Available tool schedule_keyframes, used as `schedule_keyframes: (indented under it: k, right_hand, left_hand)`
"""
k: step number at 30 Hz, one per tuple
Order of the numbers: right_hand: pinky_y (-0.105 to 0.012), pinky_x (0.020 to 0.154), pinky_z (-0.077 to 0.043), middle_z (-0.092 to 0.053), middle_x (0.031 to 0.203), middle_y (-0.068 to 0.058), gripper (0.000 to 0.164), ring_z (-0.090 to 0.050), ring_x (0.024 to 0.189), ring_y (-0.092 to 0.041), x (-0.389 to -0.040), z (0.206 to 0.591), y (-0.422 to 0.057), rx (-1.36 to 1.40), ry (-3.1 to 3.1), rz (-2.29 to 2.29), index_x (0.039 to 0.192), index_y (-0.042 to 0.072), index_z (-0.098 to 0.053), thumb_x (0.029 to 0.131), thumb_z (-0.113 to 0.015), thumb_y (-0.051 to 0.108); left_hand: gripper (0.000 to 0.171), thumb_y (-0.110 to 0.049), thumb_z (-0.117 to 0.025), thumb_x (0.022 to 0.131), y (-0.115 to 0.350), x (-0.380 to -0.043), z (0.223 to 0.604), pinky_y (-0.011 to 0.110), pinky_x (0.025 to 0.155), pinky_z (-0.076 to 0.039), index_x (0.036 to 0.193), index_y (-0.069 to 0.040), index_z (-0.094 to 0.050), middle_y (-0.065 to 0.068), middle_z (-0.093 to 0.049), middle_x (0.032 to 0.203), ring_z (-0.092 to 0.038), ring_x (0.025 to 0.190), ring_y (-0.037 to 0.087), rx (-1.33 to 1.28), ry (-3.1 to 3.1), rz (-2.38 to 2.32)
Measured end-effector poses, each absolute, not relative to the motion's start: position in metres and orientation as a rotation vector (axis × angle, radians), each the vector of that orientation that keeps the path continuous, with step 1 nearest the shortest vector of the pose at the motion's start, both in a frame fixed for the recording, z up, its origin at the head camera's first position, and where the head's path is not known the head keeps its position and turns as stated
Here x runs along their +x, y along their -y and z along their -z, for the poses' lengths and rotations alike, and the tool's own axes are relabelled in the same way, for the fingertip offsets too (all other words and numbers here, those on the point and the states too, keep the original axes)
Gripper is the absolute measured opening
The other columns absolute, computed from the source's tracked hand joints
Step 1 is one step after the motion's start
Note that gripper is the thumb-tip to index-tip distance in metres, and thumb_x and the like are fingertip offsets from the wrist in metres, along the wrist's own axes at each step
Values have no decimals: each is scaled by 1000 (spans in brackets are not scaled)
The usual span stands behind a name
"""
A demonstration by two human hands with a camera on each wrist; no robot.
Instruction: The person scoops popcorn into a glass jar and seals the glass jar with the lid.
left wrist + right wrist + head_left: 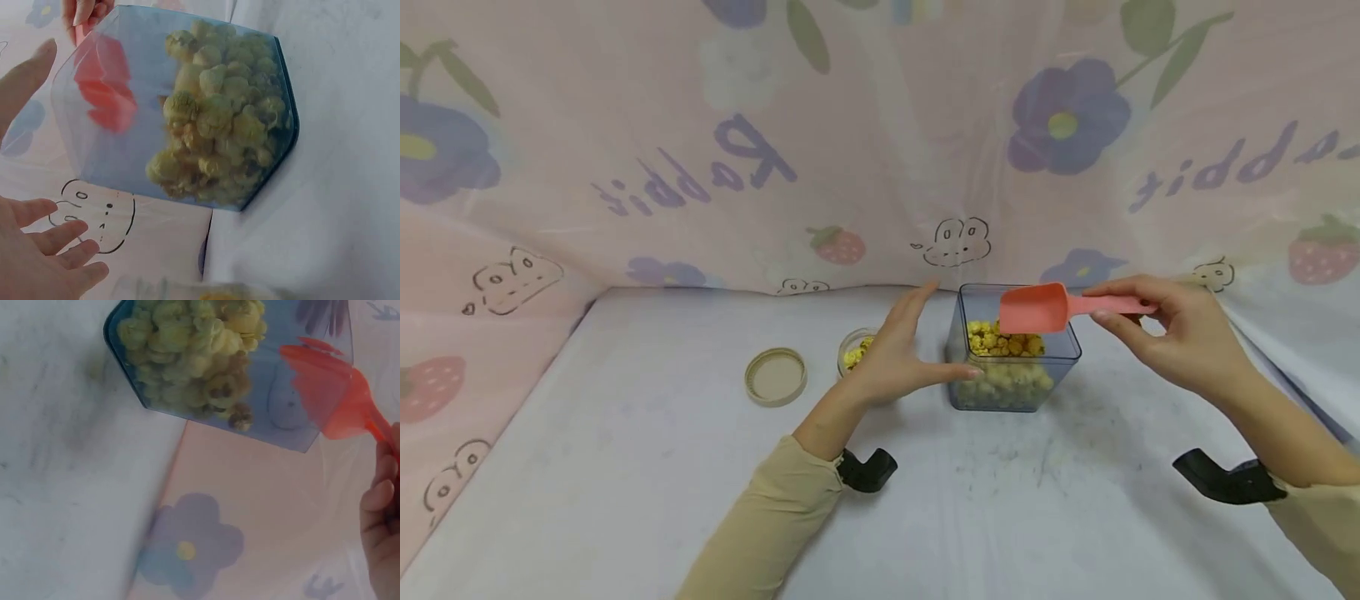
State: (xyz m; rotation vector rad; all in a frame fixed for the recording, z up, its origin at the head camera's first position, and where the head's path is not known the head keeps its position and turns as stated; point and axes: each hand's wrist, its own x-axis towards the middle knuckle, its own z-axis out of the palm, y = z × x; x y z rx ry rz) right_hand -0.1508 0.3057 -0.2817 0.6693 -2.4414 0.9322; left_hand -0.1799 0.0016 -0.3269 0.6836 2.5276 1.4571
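Note:
A clear bluish square container (1015,385), about half filled with popcorn (215,119), stands on the table in front of me. My right hand (1187,337) pinches the handle of a coral-red scoop (1033,308); its bowl dips just inside the container's rim, above the popcorn. My left hand (895,354) is spread at the container's left side, thumb overlapping its wall in the head view and fingers pointing away from me. Partly hidden behind that hand is a small round clear jar (847,343) with some yellow popcorn in it.
A round beige lid (776,377) lies left of the small jar. A patterned pink curtain (880,150) hangs right behind the container, at the far edge of the white table (625,467).

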Motion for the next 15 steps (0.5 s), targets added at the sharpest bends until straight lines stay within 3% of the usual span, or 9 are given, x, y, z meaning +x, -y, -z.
schedule_keyframes:
  k: [6, 9, 15]
  right_hand:
    - [-12, 62, -36, -61, 85, 13, 34, -44, 68, 3, -156, 276, -298, 749, 2448, -677, 104, 11, -72, 73, -79, -1]
    - [-15, 59, -34, -60, 82, 7, 34, -42, 67, 0, -157, 274, -295, 761, 2477, -646, 103, 12, -71, 73, -78, -2]
    - [-16, 52, -29, -55, 75, 7, 35, -39, 63, -3, -160, 273, -290, 819, 2500, -571, 101, 11, -70, 70, -76, -5]
  left_hand:
    - [111, -42, -85, 69, -12, -184, 330, 51, 114, -28, 154, -27, -14, -3, -17, 158, -22, 145, 20, 668, -2497, -1499]
    - [110, -40, -85, 70, -16, -186, 331, 50, 114, -28, 154, -29, -14, -4, -17, 159, -22, 145, 20, 666, -2473, -1518]
    - [111, -37, -85, 70, -26, -191, 336, 50, 114, -29, 154, -31, -12, -3, -16, 160, -23, 145, 21, 677, -2426, -1519]
